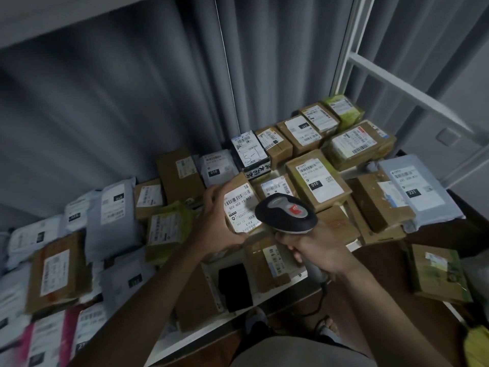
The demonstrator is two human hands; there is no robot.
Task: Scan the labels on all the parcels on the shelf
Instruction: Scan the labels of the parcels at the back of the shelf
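My left hand point(215, 217) grips a small brown cardboard parcel point(239, 207), lifted off the shelf, its white barcode label facing up. My right hand point(317, 250) holds a black and grey handheld barcode scanner point(285, 213) by its handle. The scanner head hangs just right of and partly over the parcel's label. Around them the white shelf point(280, 292) carries several labelled brown boxes point(318, 181) and grey mailer bags point(116, 218).
A grey curtain point(132, 102) hangs behind the shelf, a white metal upright point(344, 49) at the back right. A grey bag point(418, 189) lies on boxes at the right. A green-taped box point(439, 274) sits lower right. A black pouch point(234, 286) lies near the shelf's front edge.
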